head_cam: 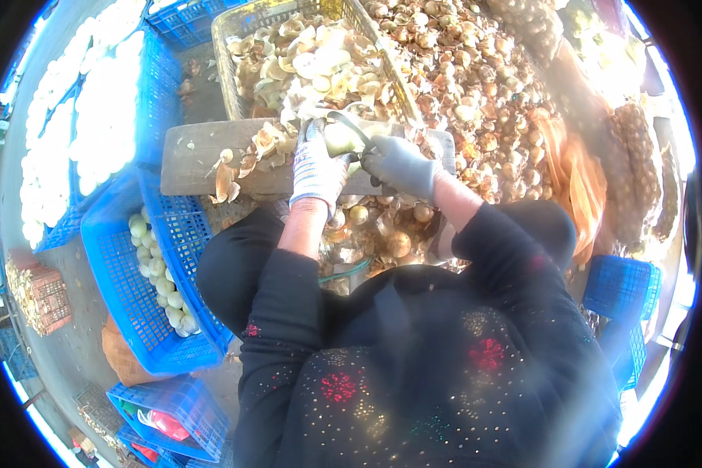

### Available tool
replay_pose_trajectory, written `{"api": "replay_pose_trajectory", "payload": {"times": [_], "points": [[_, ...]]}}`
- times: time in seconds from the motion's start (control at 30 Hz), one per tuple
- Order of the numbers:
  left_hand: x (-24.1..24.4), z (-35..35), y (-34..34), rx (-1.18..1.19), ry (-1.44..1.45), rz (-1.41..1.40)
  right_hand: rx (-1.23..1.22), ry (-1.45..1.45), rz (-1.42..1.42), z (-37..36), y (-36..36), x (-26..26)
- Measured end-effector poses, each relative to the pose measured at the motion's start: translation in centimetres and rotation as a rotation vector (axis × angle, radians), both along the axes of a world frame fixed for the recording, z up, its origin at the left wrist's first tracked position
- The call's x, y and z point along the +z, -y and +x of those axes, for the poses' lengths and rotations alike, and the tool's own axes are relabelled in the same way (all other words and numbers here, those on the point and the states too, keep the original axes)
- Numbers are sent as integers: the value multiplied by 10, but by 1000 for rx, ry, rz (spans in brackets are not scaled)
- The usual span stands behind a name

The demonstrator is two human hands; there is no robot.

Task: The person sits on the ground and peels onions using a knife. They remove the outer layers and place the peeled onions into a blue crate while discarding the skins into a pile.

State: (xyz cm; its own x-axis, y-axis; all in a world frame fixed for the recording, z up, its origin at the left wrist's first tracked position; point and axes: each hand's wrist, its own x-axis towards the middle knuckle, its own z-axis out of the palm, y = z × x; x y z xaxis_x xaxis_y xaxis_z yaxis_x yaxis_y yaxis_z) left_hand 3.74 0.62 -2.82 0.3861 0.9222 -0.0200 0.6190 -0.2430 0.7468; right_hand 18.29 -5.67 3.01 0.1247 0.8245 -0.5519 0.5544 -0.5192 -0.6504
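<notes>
Over a wooden board (202, 158) my left hand (319, 167), in a striped work glove, holds a pale onion (340, 139). My right hand (401, 167), in a grey glove, grips a curved knife (351, 126). Its blade arcs over the top of the onion; glare hides where the edge meets it. Loose onion skins (272, 143) lie on the board left of my left hand. Just beyond the board stands a yellow plastic crate (225, 76) heaped with peelings and cut onion pieces (313, 64).
Unpeeled onions (474, 76) and skins spread at the right, beside an orange mesh bag (573, 175). A tilted blue crate (111, 257) holding peeled onions (161, 281) stands at my left. Beyond it are blue crates (158, 93) full of white onions. More onions lie between my legs.
</notes>
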Motion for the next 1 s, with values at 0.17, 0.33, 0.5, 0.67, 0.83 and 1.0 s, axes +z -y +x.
{"api": "replay_pose_trajectory", "payload": {"times": [0.17, 0.33, 0.5, 0.67, 0.83, 1.0], "points": [[1, -5, 1, 20, -78, 55, -8, 93, 91, 9, -15, 23], [-1, -10, 4, -4, -1, 47, 404, 436, 456, 7, -53, -8], [3, -17, 7, -25, -63, 120, 123, 66, 124, 28, -53, -6], [-3, -33, 1, -25, -65, 54, 37, -40, 141, 33, -53, 0], [-18, -28, 2, 71, -13, -13, 272, 158, 42, -1, -55, 13], [-8, -23, -5, 106, 493, -364, 145, -27, 115, -18, -59, 17]]}}
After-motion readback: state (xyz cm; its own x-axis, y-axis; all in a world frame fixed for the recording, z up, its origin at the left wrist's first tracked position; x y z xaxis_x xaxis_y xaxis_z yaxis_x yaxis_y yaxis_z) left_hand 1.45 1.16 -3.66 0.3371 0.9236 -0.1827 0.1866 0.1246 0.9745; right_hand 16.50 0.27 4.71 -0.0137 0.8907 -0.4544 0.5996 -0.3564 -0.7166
